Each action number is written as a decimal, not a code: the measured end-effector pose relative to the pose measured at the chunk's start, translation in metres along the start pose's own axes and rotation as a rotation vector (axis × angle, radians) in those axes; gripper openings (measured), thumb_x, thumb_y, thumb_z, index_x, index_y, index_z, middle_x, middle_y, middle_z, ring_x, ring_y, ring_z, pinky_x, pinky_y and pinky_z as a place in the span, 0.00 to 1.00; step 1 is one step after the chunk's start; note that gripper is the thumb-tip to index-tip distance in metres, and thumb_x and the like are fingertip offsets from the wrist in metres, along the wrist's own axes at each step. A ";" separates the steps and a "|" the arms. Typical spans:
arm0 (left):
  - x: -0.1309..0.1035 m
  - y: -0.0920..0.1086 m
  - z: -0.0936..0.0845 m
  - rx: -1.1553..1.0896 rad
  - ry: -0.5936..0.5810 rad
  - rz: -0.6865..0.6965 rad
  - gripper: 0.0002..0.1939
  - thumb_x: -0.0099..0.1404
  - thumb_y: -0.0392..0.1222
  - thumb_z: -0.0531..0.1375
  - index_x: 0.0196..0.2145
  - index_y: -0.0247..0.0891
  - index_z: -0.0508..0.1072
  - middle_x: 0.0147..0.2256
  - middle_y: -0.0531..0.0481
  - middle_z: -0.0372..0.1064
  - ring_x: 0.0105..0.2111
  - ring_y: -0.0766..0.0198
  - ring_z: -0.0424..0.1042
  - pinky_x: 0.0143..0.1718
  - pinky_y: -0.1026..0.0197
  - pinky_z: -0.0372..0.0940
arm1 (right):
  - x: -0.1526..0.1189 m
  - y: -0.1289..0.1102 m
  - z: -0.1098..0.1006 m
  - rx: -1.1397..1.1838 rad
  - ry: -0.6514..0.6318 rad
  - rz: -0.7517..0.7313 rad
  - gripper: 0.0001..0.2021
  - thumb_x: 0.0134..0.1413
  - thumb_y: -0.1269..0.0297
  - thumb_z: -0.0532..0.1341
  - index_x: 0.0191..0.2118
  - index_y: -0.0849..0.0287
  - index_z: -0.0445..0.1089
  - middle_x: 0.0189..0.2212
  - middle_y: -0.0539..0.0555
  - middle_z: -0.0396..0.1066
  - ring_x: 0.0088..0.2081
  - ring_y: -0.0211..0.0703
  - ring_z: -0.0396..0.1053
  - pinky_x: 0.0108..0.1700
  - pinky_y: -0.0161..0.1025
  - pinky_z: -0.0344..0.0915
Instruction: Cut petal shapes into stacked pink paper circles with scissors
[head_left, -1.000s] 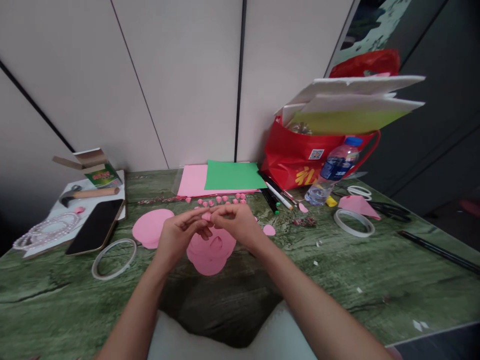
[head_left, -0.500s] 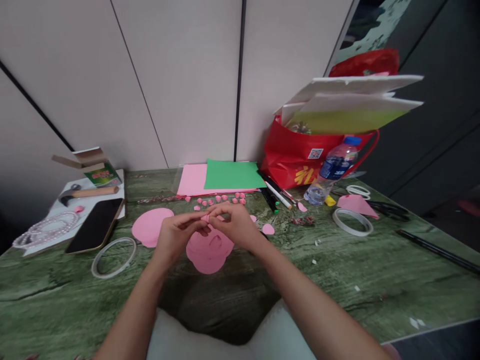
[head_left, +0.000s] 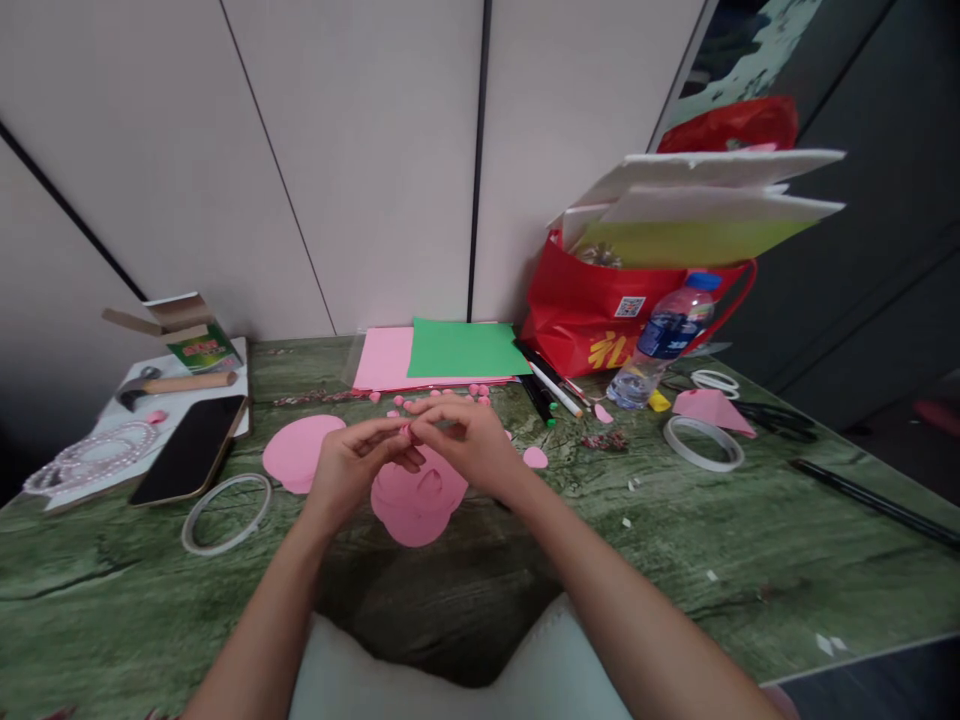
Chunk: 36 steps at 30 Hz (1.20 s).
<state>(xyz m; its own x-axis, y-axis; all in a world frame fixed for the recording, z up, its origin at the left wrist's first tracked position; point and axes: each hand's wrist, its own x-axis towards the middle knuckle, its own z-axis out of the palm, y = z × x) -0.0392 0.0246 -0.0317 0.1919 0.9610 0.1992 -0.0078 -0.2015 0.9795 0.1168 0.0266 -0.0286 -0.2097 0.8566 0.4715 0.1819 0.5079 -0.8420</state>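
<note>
Between my fingertips is a small pink paper piece point(head_left: 407, 432), partly hidden by the fingers. My left hand point(head_left: 352, 462) pinches it from the left, and my right hand point(head_left: 469, 440) closes on it from the right. Just below the hands lie overlapping pink paper rounds point(head_left: 417, 510). Another pink paper stack point(head_left: 301, 452) rests beside my left wrist. Small pink rolled pieces point(head_left: 478, 390) sit in a group behind my right hand, partly covered by it. A loose pink petal point(head_left: 535, 458) lies to the right of that hand.
Green paper point(head_left: 469, 348) lies on pink sheets at the back, beside pens point(head_left: 555, 388). A red bag point(head_left: 577, 310) and a bottle point(head_left: 664, 340) stand right. Tape rolls point(head_left: 703, 444), a phone point(head_left: 191, 450), a hammer point(head_left: 180, 383) and beads point(head_left: 97, 455) lie around.
The fingers of my right hand have shifted slightly left and up over the pink piece, which now shows less. More of the rolled pieces behind are covered.
</note>
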 end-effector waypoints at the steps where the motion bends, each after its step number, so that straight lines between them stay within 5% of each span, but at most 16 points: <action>1: 0.000 -0.001 -0.001 -0.026 0.010 -0.004 0.10 0.51 0.39 0.63 0.32 0.33 0.74 0.22 0.48 0.73 0.21 0.61 0.72 0.26 0.58 0.69 | 0.001 -0.001 -0.001 0.059 0.012 0.031 0.05 0.48 0.68 0.58 0.25 0.58 0.71 0.36 0.55 0.72 0.43 0.41 0.68 0.36 0.35 0.67; 10: 0.000 -0.001 0.000 -0.148 -0.025 -0.035 0.12 0.52 0.39 0.63 0.36 0.33 0.72 0.25 0.47 0.74 0.24 0.60 0.73 0.29 0.56 0.69 | 0.001 -0.001 0.005 0.380 0.059 0.235 0.11 0.37 0.64 0.65 0.28 0.62 0.66 0.29 0.52 0.71 0.31 0.38 0.69 0.35 0.37 0.68; 18: -0.003 -0.001 0.000 -0.131 -0.220 -0.065 0.17 0.58 0.42 0.58 0.45 0.33 0.70 0.26 0.46 0.73 0.23 0.62 0.72 0.26 0.58 0.68 | 0.002 0.004 0.005 0.528 0.019 0.372 0.15 0.33 0.64 0.66 0.31 0.61 0.65 0.24 0.49 0.71 0.24 0.33 0.67 0.30 0.34 0.65; 28: -0.003 0.006 0.005 0.027 -0.125 -0.042 0.15 0.60 0.46 0.55 0.29 0.30 0.73 0.18 0.48 0.70 0.17 0.65 0.69 0.20 0.63 0.66 | 0.002 0.010 0.007 0.503 -0.027 0.370 0.13 0.34 0.62 0.67 0.29 0.61 0.71 0.22 0.48 0.71 0.23 0.33 0.67 0.29 0.34 0.66; 36: -0.002 0.001 0.003 0.030 -0.074 -0.058 0.13 0.59 0.45 0.56 0.30 0.31 0.72 0.17 0.50 0.69 0.16 0.65 0.69 0.20 0.63 0.66 | 0.001 0.008 0.006 0.557 -0.068 0.420 0.13 0.36 0.63 0.66 0.33 0.61 0.72 0.25 0.50 0.73 0.28 0.35 0.70 0.36 0.38 0.68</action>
<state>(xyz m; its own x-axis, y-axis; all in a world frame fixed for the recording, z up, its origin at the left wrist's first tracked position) -0.0364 0.0220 -0.0317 0.2627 0.9550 0.1379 0.0346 -0.1522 0.9877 0.1121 0.0311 -0.0368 -0.2925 0.9533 0.0750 -0.2553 -0.0023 -0.9669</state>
